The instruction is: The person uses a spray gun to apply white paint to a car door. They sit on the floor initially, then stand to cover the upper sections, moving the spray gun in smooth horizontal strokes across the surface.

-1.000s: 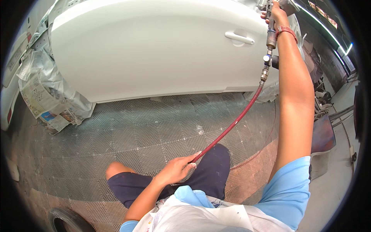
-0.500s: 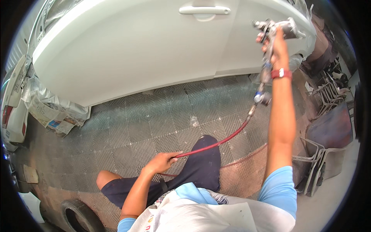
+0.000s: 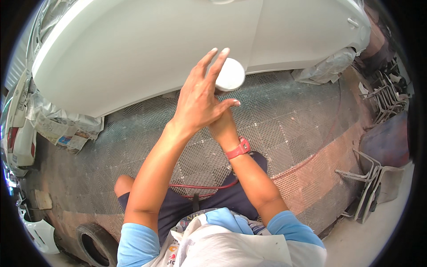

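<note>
My left hand [image 3: 198, 98] is raised in the middle, fingers stretched out and thumb apart, over the spray gun and my right hand. My right hand [image 3: 223, 127] is mostly hidden behind it, a red watch [image 3: 239, 149] on its wrist. It grips the spray gun, of which mainly the round white cup top [image 3: 231, 74] shows beside my left fingers. The gun's body and nozzle are covered. A red air hose [image 3: 209, 187] runs low across my lap. Ahead stands a pale white car side [image 3: 147, 58], its lower edge just beyond the gun.
Newspaper masking [image 3: 66, 127] covers the left wheel area, and plastic sheeting [image 3: 324, 66] the right one. A tyre [image 3: 95, 244] lies at lower left. Metal-framed chairs [image 3: 371, 178] stand on the right. Grid matting [image 3: 284, 115] covers the floor; the hose trails over it.
My right hand has brought the spray gun from the upper right down to the middle. My left hand has let go of the hose and risen to the gun. The view has shifted right.
</note>
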`<state>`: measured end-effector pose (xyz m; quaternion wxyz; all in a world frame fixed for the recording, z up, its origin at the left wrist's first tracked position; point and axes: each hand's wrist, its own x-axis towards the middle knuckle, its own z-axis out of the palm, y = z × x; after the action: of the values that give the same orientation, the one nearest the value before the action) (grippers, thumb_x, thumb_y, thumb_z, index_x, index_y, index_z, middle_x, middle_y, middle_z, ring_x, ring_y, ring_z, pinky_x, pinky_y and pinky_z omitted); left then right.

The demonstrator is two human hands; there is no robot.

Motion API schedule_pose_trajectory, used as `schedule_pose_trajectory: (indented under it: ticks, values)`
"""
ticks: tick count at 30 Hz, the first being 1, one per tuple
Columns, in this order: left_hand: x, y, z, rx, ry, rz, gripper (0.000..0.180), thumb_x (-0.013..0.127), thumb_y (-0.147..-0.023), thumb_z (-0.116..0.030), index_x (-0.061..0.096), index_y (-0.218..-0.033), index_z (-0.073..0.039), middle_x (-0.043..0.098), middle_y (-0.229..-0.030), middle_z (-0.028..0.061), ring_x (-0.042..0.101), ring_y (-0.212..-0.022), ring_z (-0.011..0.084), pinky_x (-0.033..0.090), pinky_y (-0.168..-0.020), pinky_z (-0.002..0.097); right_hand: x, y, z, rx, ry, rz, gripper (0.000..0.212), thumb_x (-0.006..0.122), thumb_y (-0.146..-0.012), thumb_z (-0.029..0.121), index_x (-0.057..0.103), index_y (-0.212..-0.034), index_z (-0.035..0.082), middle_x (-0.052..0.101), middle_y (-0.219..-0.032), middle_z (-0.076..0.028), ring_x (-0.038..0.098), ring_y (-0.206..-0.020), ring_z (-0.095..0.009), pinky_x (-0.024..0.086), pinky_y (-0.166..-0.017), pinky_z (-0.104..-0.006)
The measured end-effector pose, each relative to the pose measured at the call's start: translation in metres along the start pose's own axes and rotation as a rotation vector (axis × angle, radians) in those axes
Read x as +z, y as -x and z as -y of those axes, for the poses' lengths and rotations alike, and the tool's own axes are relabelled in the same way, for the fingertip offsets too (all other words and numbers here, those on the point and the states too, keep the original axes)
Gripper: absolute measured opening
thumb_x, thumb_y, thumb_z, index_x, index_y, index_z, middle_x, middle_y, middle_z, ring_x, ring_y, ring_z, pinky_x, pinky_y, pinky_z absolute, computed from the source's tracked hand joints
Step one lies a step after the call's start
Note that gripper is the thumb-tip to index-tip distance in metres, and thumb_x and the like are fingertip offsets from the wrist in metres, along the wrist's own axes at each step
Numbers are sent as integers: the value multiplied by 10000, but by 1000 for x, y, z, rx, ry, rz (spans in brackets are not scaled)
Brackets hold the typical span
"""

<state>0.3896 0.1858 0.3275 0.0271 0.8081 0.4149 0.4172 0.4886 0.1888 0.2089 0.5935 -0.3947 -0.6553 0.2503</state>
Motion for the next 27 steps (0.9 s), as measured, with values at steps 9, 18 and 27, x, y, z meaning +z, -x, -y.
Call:
schedule_pose_trajectory:
  ticks: [9, 18, 27]
  values:
    - [-21, -17, 25, -1, 23, -145, 1116, 972, -683, -207, 403, -1642, -169, 657, -1404, 154, 712, -1209, 337, 630, -1002, 458, 25, 20, 31, 92, 3, 90, 450, 666, -1038, 219, 639, -1333, -121, 750, -976, -301, 747, -841, -452, 578, -775, -462]
    - [-20, 21, 94, -188, 343, -197, 1057, 764, -946, -453, 164, -1706, -29, 289, -1697, 288, 318, -1585, 420, 315, -1285, 510, 26, -7, -2, -46, -333, -8, 549, 564, -1120, 351, 533, -1568, 35, 783, -1066, -169, 747, -900, -188, 587, -783, -347]
    - [1, 351, 184, -894, -193, 781, 734, 592, -1022, -616, 522, -1576, -138, 638, -1451, 244, 579, -1369, 445, 399, -1187, 535, -2, -94, -4, -42, -483, -173, 634, 408, -1150, 535, 678, -1137, -38, 767, -1014, -128, 749, -891, -168, 511, -525, -244]
